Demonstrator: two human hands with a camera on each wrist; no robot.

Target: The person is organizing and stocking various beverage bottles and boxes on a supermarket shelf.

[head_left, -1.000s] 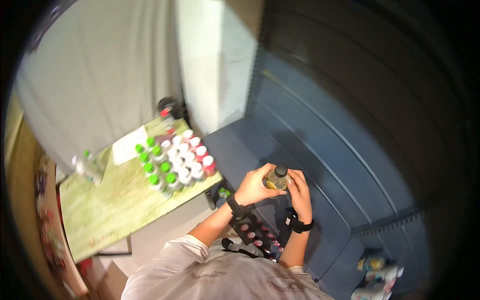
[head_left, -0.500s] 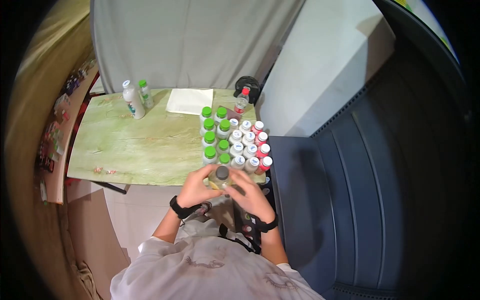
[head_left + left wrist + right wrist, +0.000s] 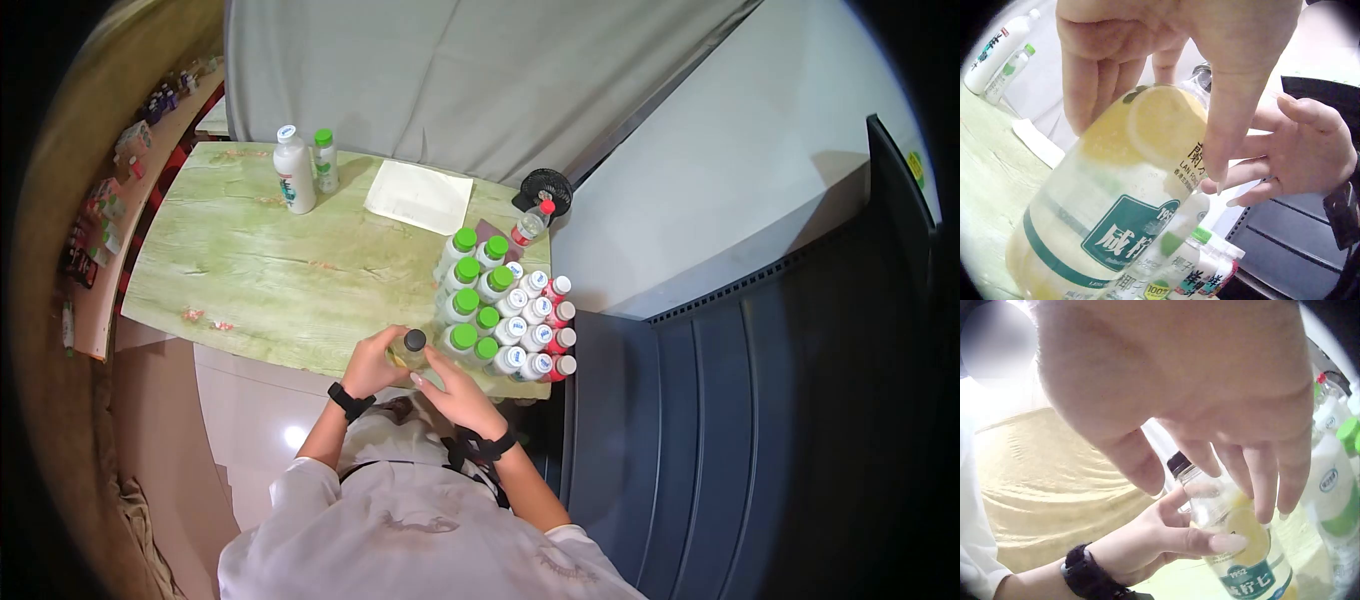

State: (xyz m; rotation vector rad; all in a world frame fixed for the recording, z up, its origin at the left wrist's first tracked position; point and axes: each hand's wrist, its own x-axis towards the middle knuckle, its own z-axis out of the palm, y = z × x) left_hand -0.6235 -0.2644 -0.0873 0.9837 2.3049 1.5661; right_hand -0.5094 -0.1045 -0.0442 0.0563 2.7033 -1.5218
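Note:
My left hand (image 3: 372, 368) grips a clear lemon drink bottle (image 3: 1107, 200) round its upper part, above the near edge of the table. The bottle has a black cap (image 3: 1178, 464), a green label and lemon slices printed on it. In the left wrist view the bottle leans, and the thumb and fingers wrap its shoulder. My right hand (image 3: 462, 398) is beside the bottle, palm turned toward it, with loosely straight fingers (image 3: 1262, 481) near its upper side. Just right of the hands stand rows of green-capped bottles (image 3: 462, 305) and white-capped bottles (image 3: 512, 330).
On the green table (image 3: 240, 260) stand a large white bottle (image 3: 294, 175) and a small green-capped bottle (image 3: 326, 162) at back left. A white sheet (image 3: 418, 197), a red-capped bottle (image 3: 532, 224) and a black fan (image 3: 546, 190) are farther back. Dark shelving (image 3: 690, 440) is at the right.
The view has swung left from the dark shelving to the table, and both hands have come along with the bottle. My right hand's fingers have loosened from round the bottle.

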